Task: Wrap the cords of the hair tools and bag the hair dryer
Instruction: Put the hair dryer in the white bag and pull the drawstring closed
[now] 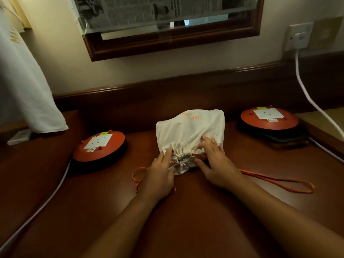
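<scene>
A cream drawstring bag (191,131) with orange print lies bulging on the dark wooden desk (186,211), its mouth gathered tight and facing me. Whatever fills it is hidden. My left hand (160,174) rests against the left side of the gathered mouth, fingers touching the cloth. On the right, my right hand (214,162) lies with fingers spread over the bag and thumb under the mouth. An orange drawstring loop (279,181) trails to the right, and another orange drawstring loop (137,174) runs under my left hand.
Two round orange socket reels stand on the desk, one at the left (99,148), one at the right (270,119). A white cable (312,101) drops from a wall plug (299,39). Another white cable (46,200) crosses the left. White cloth (24,81) hangs at the left.
</scene>
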Action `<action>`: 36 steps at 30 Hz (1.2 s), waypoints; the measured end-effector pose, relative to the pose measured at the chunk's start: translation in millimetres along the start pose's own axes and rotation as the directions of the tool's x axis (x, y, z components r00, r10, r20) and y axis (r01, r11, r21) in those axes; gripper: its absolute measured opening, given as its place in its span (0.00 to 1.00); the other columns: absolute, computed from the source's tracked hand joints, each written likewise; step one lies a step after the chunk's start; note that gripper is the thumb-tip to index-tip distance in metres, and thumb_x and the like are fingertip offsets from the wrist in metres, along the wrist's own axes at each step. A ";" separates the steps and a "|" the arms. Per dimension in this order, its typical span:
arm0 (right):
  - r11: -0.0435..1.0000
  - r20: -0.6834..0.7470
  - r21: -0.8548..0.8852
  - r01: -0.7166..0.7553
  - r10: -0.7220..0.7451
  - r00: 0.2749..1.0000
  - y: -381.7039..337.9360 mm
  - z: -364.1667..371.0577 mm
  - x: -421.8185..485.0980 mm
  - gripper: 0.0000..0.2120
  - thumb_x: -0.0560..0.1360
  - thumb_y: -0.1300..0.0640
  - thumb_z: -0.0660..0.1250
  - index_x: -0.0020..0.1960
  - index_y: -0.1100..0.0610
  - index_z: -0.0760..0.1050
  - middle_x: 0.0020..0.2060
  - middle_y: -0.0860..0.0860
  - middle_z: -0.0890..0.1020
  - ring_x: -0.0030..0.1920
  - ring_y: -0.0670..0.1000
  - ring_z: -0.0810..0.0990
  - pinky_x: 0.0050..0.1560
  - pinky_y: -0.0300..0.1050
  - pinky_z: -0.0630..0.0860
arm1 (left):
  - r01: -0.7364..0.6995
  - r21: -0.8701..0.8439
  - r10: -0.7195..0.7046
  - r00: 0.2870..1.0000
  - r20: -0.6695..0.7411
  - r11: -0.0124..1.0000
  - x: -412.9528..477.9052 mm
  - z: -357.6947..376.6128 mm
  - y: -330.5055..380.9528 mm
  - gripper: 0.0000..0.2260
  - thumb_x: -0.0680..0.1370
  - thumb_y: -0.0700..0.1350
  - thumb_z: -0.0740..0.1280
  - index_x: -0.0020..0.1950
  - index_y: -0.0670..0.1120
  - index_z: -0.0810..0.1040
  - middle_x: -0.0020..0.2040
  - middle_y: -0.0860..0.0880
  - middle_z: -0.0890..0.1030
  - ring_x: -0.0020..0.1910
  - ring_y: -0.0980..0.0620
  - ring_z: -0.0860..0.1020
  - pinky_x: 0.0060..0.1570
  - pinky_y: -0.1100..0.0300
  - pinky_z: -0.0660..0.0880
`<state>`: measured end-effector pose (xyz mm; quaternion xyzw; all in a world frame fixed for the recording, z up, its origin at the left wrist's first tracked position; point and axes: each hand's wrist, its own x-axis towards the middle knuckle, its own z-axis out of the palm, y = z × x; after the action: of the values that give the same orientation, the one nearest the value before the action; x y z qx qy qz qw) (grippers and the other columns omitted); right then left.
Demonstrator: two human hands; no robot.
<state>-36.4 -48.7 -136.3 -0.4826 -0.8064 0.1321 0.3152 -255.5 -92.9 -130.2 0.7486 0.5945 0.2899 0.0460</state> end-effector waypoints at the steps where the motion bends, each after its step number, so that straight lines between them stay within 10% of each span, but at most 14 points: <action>1: 1.000 -0.006 -0.016 -0.012 0.011 1.000 2.2 2.4 4.2 0.17 0.81 0.46 0.60 0.68 0.43 0.63 0.81 0.48 0.51 0.80 0.53 0.41 0.78 0.59 0.42 | -0.002 -0.008 0.001 1.000 -0.003 1.000 4.5 2.3 0.4 0.26 0.80 0.47 0.64 0.77 0.50 0.61 0.68 0.49 0.74 0.66 0.46 0.75 0.57 0.45 0.77; 7: 0.994 -0.153 -0.109 0.005 -0.022 0.988 -0.8 -4.7 -2.3 0.17 0.77 0.44 0.67 0.64 0.45 0.70 0.77 0.50 0.63 0.79 0.56 0.53 0.76 0.60 0.51 | 0.018 -0.078 -0.023 0.997 -0.067 0.997 -6.4 -9.3 0.1 0.30 0.76 0.57 0.70 0.77 0.53 0.68 0.77 0.51 0.67 0.78 0.54 0.62 0.77 0.44 0.60; 13: 0.976 -0.301 -0.209 0.060 -0.123 0.946 -13.5 -6.4 -7.7 0.13 0.72 0.48 0.72 0.55 0.50 0.79 0.54 0.48 0.77 0.58 0.53 0.73 0.55 0.52 0.70 | -0.054 0.040 0.064 0.942 -0.330 0.998 -19.7 -18.0 13.8 0.16 0.78 0.51 0.68 0.64 0.51 0.79 0.57 0.53 0.79 0.58 0.53 0.75 0.57 0.53 0.72; 29: 0.996 -0.259 0.086 -0.010 0.032 0.965 -19.5 -1.5 -6.2 0.06 0.76 0.60 0.70 0.45 0.53 0.73 0.40 0.46 0.77 0.39 0.46 0.75 0.40 0.50 0.76 | -0.067 0.110 0.090 0.973 -0.214 0.992 -10.0 -6.1 19.4 0.02 0.79 0.47 0.69 0.48 0.52 0.77 0.45 0.57 0.79 0.48 0.53 0.74 0.48 0.55 0.68; 36: 0.987 -0.236 0.058 -0.147 0.157 0.959 -18.4 -3.5 -6.1 0.08 0.78 0.47 0.66 0.44 0.49 0.71 0.36 0.44 0.77 0.38 0.51 0.77 0.38 0.52 0.76 | -0.046 -0.033 0.044 0.998 -0.055 0.998 5.4 -27.0 14.6 0.03 0.80 0.46 0.69 0.48 0.48 0.78 0.39 0.56 0.76 0.38 0.58 0.73 0.38 0.68 0.67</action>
<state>-44.9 -63.5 -126.4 -0.5491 -0.7201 0.1128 0.4090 -255.5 -99.6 -99.7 0.7526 0.5736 0.3214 0.0362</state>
